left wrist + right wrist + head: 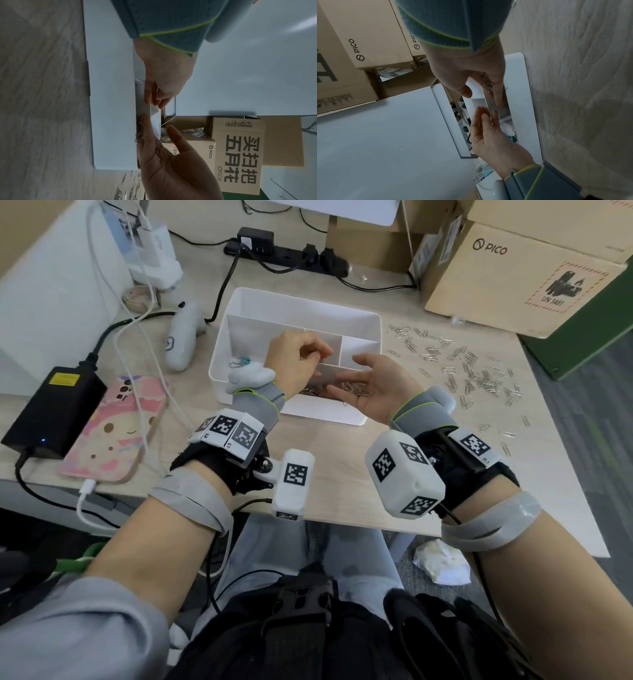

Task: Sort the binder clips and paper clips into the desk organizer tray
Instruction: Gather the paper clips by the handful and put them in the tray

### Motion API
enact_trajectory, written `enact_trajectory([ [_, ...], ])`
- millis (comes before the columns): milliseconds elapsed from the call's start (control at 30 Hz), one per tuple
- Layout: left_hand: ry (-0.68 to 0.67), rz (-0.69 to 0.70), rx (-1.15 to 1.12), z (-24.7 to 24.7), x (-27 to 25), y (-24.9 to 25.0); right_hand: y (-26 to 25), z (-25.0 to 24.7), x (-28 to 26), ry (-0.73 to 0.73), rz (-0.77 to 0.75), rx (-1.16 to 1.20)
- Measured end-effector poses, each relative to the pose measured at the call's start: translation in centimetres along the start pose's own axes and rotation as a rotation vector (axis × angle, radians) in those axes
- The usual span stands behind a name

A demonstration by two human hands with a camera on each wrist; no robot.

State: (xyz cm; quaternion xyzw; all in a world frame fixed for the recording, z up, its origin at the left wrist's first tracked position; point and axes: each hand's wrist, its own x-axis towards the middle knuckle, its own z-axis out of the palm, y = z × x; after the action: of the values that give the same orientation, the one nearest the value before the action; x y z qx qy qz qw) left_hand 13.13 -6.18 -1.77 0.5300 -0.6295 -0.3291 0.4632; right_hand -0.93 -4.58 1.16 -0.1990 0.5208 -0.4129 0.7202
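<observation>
we're hovering both hands over the white organizer tray [363,323] - right hand [373,386] lying palm up, fingers relaxed, cradling a heap of paper clips [352,386] above the front compartment. left hand [298,361] is curling its fingertips together; we can't tell if it's pinching a clip. more loose clips [479,371] are sitting scattered on the desk [342,446], and a teal binder clip [241,360] is lying in the left compartment.

We've got a plain white tray [359,318], silver paper clips [476,371] scattered to its right, one teal binder clip [244,359] inside at left, a pink cartoon-print phone case [116,429] near left, and brown boxes [520,275] far right.
</observation>
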Motion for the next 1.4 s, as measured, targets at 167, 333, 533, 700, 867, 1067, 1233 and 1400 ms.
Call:
enact_trajectory([
  [167, 0.008, 0.023, 0.063, 0.0, -0.2, 0.1, 0.0, 0.0, -0.4, 0.007, -0.044, -0.052],
  [333, -0.004, 0.047, 0.123, 0.0, -0.5, 0.6, -0.2, -0.1, -1.0, 0.007, -0.067, -0.117],
  [533, -0.015, 0.047, 0.114, 0.4, -1.0, 1.3, -0.4, -0.8, -1.7, 0.026, -0.158, -0.193],
  [700, -0.02, 0.051, 0.057, 1.5, -1.2, 2.3, -0.5, -2.6, -2.5, 0.035, -0.223, -0.206],
  [867, -0.088, 0.071, 0.04, 3.4, -1.9, 4.0, -1.2, -5.3, -3.8, 0.08, -0.288, -0.255],
  [1067, -0.222, 0.054, -0.002, 7.4, -2.7, 6.1, -1.3, -9.8, -5.3, 0.293, -0.475, -0.329],
  [1233, -0.367, 0.061, 0.11, 11.1, -3.8, 7.2, -0.7, -14.3, -6.3, 0.527, -0.565, -0.565],
  [1400, -0.507, 0.06, 0.365, 13.3, -4.8, 7.1, 0.2, -17.2, -7.2, 0.657, -0.564, -0.729],
])
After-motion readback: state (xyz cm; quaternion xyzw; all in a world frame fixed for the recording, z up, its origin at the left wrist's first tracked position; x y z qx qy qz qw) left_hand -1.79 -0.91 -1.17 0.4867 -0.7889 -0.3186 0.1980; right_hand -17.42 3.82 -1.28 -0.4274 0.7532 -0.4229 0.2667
